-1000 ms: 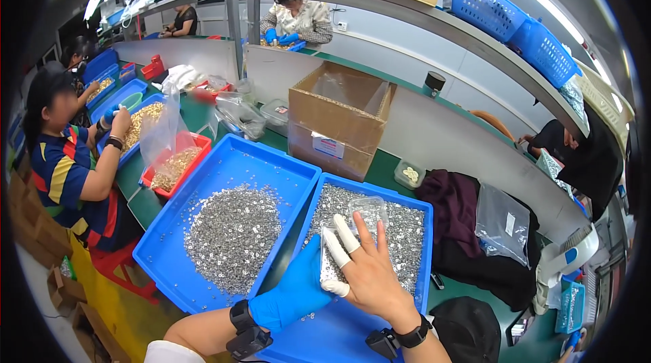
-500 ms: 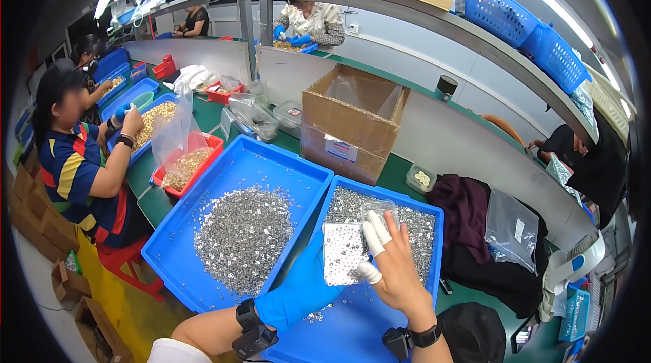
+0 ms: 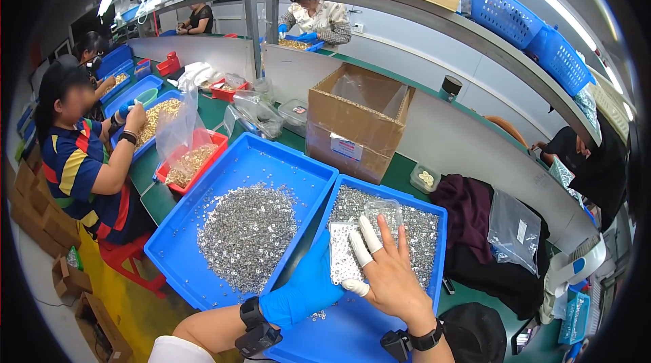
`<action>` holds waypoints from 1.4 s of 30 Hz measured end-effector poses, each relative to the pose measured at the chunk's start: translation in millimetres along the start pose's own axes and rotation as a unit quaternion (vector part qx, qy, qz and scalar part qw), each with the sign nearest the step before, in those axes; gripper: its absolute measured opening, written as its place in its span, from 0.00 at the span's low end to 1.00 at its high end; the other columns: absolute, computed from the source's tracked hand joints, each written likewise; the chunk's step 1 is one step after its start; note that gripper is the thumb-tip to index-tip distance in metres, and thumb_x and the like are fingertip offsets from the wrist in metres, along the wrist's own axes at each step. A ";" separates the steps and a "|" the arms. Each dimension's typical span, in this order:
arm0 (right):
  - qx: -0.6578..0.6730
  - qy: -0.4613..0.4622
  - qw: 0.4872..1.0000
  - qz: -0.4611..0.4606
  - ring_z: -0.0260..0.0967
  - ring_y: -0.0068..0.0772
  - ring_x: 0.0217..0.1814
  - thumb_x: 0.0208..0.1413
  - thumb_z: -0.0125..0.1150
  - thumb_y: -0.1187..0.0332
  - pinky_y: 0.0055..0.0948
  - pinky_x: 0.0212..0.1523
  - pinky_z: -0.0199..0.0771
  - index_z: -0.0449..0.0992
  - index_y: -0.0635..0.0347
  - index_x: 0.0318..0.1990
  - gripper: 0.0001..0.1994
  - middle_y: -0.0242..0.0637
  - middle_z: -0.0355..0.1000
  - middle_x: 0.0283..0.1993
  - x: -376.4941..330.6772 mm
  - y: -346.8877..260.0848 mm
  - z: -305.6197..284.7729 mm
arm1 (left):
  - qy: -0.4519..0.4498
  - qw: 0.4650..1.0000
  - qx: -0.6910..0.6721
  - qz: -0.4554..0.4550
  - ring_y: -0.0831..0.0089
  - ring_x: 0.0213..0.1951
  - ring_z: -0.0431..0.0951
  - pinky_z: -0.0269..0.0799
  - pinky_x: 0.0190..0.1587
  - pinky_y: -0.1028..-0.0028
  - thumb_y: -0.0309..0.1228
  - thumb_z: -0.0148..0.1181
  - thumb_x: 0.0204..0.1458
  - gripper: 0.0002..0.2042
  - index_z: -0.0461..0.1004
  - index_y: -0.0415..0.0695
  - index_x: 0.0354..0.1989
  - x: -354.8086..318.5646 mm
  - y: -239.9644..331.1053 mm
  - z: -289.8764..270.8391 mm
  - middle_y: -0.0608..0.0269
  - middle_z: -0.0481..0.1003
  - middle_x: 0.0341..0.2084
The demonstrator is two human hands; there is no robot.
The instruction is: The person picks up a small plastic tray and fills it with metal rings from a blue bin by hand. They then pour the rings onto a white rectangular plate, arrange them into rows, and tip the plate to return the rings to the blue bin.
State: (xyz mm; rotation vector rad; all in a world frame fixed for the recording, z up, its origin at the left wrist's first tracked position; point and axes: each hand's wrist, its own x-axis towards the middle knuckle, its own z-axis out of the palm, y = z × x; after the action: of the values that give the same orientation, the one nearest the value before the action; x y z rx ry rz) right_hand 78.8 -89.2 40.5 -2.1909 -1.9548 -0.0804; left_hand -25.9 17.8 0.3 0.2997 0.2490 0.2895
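Note:
My left hand (image 3: pixel 303 291), in a blue glove, holds a small white perforated plate (image 3: pixel 343 258) by its lower left edge over the right blue tray (image 3: pixel 438 254). My right hand (image 3: pixel 388 272), bare with white finger cots on thumb and two fingers, presses on the plate's right side, fingers spread. The right tray holds a layer of small silver parts (image 3: pixel 415 235) and a small clear plastic box (image 3: pixel 383 211) just beyond my fingers. The left blue tray (image 3: pixel 266 159) carries a big heap of the same silver parts (image 3: pixel 245 235).
An open cardboard box (image 3: pixel 357 121) stands behind the trays. A seated person in a striped shirt (image 3: pixel 83 159) works at the left beside a red tray (image 3: pixel 192 163) of gold parts. Dark clothing (image 3: pixel 471 222) and a clear bag (image 3: pixel 513 228) lie at the right.
Both hands and the perforated plate have shifted slightly toward me over the right tray. The view has tilted, so the trays sit a little higher in the picture.

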 end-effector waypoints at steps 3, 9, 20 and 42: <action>-0.016 -0.011 1.000 -0.006 0.30 0.56 0.69 0.51 0.44 0.42 0.57 0.63 0.29 0.55 0.63 0.59 0.36 0.50 0.44 0.65 -0.1 -0.7 -1.1 | -0.015 0.999 -0.026 -0.015 0.63 0.57 0.60 0.55 0.58 0.64 0.44 0.29 0.60 0.23 0.51 0.44 0.60 0.2 1.1 -5.5 0.58 0.58 0.57; 0.024 0.009 1.000 0.008 0.30 0.56 0.69 0.51 0.43 0.42 0.56 0.63 0.29 0.55 0.61 0.60 0.36 0.50 0.43 0.65 -3.0 4.3 0.6 | -0.017 1.000 -0.022 -0.013 0.64 0.56 0.61 0.55 0.58 0.65 0.42 0.29 0.61 0.23 0.52 0.44 0.60 -0.7 3.3 4.2 0.59 0.59 0.56; 0.016 -0.011 1.000 -0.022 0.30 0.56 0.69 0.51 0.40 0.40 0.56 0.63 0.28 0.58 0.56 0.59 0.35 0.49 0.45 0.65 -0.8 -1.2 -4.1 | -0.042 0.999 -0.019 -0.007 0.65 0.56 0.62 0.58 0.57 0.66 0.41 0.30 0.61 0.22 0.52 0.44 0.60 -4.9 5.0 4.9 0.59 0.60 0.55; 0.034 0.035 0.998 -0.025 0.33 0.56 0.68 0.52 0.39 0.40 0.57 0.63 0.29 0.63 0.49 0.57 0.31 0.47 0.47 0.64 -1.3 6.5 -4.0 | -0.033 0.999 -0.027 -0.018 0.65 0.55 0.63 0.60 0.56 0.63 0.45 0.33 0.59 0.22 0.55 0.47 0.59 0.3 7.5 -4.0 0.61 0.61 0.54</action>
State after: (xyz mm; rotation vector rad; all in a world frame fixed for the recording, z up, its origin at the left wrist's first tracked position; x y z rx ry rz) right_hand 85.5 -92.0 43.4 -2.0678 -1.9464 -0.0939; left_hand -28.6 25.8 -1.1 0.2504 0.1819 0.2498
